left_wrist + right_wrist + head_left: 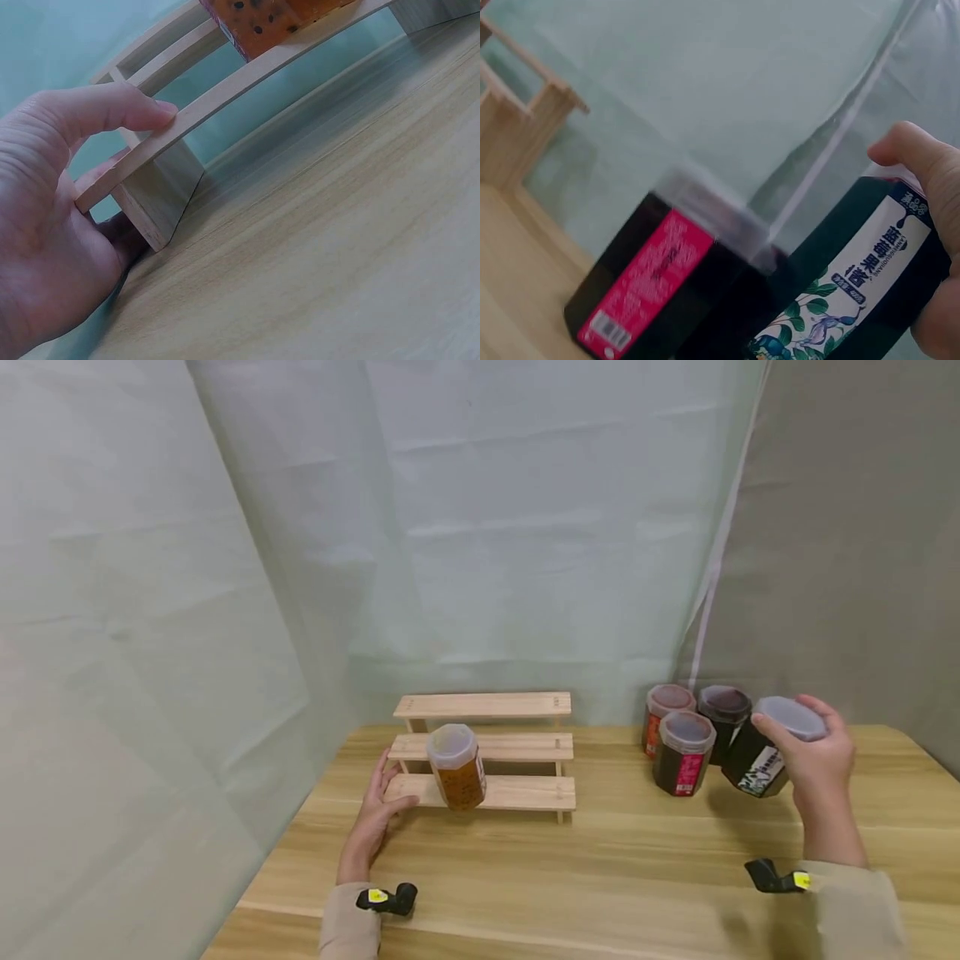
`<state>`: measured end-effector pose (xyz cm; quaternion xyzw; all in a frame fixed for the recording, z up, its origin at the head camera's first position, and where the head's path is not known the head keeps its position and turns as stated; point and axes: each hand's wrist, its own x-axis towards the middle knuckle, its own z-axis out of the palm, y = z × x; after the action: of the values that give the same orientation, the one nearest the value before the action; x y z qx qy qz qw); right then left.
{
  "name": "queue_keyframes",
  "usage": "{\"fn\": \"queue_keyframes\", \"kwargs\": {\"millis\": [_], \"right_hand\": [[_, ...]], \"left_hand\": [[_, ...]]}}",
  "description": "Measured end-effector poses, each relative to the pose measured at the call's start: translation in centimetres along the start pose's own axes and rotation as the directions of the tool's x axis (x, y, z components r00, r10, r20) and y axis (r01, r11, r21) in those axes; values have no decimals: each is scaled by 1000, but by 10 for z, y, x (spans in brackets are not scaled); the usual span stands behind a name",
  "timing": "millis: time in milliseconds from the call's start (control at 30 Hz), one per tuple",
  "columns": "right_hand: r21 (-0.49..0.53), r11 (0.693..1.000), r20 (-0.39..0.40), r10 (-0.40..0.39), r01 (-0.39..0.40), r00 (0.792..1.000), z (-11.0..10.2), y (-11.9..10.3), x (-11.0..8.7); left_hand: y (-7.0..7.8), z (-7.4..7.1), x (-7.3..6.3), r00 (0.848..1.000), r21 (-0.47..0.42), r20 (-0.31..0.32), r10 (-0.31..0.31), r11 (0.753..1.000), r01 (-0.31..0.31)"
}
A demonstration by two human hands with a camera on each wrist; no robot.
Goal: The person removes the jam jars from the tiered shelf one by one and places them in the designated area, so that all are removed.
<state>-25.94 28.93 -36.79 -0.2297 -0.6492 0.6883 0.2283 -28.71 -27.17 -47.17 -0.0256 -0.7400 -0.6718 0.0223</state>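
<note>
A three-tier wooden step rack [525, 789] stands on the table. At the left end of its lowest board, my left hand [371, 818] grips it; in the left wrist view the thumb [146, 112] lies on the board's top edge. An orange jar with dark seeds [461, 781] and a translucent lid stands on the lowest step. On the right, my right hand [821, 756] holds a dark jam jar [757, 764] near its whitish lid. This jar is tilted, its white label [877, 262] showing a blue fruit-and-leaf picture.
Beside the held jar are a dark jar with a pink label [684, 756], a jar with an orange-red label [660, 714] and another dark jar [723, 714]. Pale cloth [510, 568] hangs behind the wooden table [525, 877].
</note>
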Motion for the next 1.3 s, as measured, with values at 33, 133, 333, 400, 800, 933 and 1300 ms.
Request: {"fn": "queue_keyframes", "kwargs": {"millis": [33, 133, 333, 400, 800, 933, 1300], "right_hand": [[-46, 999, 22, -14, 15, 1000, -1, 3, 1], [-182, 980, 96, -60, 77, 994, -1, 11, 4], [-250, 963, 108, -74, 100, 991, 2, 26, 8], [-267, 959, 108, -69, 96, 992, 1, 32, 9], [-306, 930, 176, -154, 203, 972, 13, 57, 18], [-280, 945, 157, -128, 168, 979, 20, 57, 18], [-282, 945, 156, -127, 167, 980, 19, 61, 24]], "left_hand": [[0, 0, 1, 1000, -4, 0, 0, 1000, 0], [1, 0, 2, 1000, -9, -4, -6, 1000, 6], [1, 3, 2, 1000, -21, -5, -28, 999, 28], [-1, 4, 2, 1000, -27, -7, -29, 999, 28], [0, 2, 5, 999, -25, -10, -39, 999, 39], [3, -1, 3, 1000, -36, -10, -29, 999, 29], [3, 0, 7, 999, -35, -4, -44, 998, 44]]}}
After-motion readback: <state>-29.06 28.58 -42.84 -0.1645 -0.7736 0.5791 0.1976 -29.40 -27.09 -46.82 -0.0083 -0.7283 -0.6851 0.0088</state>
